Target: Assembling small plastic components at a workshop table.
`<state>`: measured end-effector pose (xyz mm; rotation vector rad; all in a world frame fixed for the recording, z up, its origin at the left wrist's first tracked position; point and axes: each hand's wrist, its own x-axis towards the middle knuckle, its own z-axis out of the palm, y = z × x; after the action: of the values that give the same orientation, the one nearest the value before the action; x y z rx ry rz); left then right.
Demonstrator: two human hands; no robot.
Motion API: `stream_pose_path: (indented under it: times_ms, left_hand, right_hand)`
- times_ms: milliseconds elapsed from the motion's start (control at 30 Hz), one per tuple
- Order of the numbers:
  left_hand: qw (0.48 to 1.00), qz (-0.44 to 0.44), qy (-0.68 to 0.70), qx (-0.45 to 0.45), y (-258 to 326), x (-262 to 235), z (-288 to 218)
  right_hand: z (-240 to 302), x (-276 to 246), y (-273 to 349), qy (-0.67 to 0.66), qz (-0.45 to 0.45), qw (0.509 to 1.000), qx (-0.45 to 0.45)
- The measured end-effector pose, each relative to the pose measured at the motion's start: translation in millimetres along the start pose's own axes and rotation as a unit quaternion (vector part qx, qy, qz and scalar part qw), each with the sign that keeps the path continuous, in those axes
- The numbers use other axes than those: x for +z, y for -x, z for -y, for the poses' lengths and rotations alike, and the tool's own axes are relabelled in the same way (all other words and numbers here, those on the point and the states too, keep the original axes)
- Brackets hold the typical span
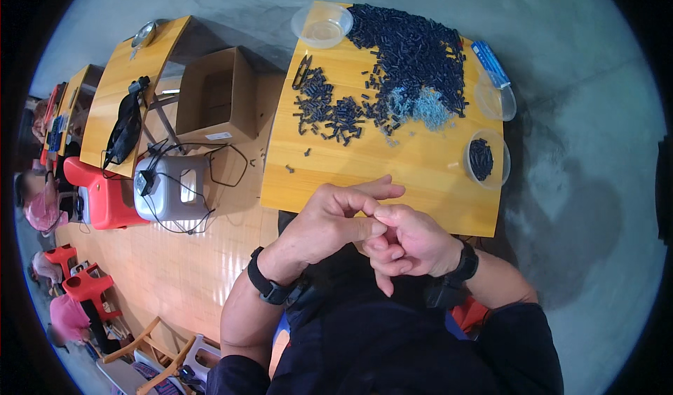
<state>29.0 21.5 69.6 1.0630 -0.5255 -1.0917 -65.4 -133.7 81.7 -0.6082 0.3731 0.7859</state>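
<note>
Left hand (329, 223) and right hand (410, 244) pinched together at bench (420, 185) edge — held item hidden, cannot tell — could slip, falling off-bench unseen.

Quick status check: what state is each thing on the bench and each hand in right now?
left hand: fingers curled, pressed against right hand
right hand: closed, meeting left hand; contents hidden
clear bowl: upright, empty
plastic cup: upright, holding black pieces
black pieces: loose heap on table
cardboard box: open

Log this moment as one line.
left hand | touching right hand | near table edge | black pieces piled beyond
</note>
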Motion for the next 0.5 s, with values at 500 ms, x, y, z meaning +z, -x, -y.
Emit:
stream_pose_path:
  times_ms: [500]
  left_hand:
    - [1.0,0.001,0.01,-0.021,1,7,8]
  right_hand:
    - [-2,-32,2,-0.028,0.12,0.99,0.067]
